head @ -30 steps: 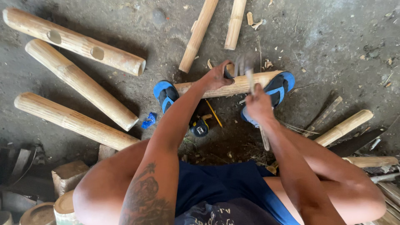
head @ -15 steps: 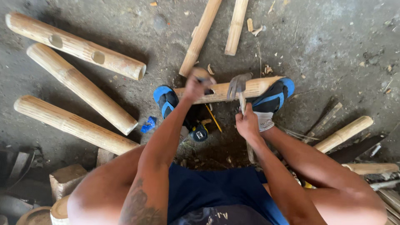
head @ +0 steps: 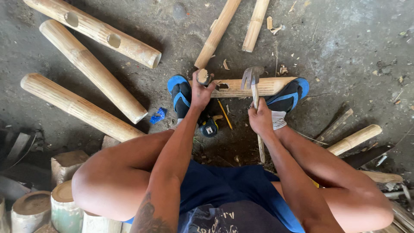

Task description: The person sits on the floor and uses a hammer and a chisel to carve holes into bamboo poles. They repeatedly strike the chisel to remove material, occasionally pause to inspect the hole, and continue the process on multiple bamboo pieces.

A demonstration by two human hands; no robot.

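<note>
The hammer (head: 252, 77) has swung down since half a second ago and now rests with its head on the bamboo piece (head: 254, 87), while the left hand has shifted along the same piece. Nearest the camera, a person sits low in dark blue shorts, knees spread. The right hand (head: 260, 120) is wrapped tight around the hammer's wooden handle, fingers closed on it. The left hand (head: 201, 92) is clamped on a short chisel-like tool (head: 203, 77) held upright at the bamboo piece. That piece lies crosswise, pinned under two blue-and-black shoes (head: 180, 92), a ragged hole (head: 222, 86) cut in its top. A tape measure (head: 210, 128) and a pencil (head: 224, 114) lie just below it. The step appears to be chopping out that hole; the next blow would call for the tool's edge set at the hole's rim. Farther off, longer bamboo poles (head: 92, 71) lie on the dirt floor (head: 353, 39).
</note>
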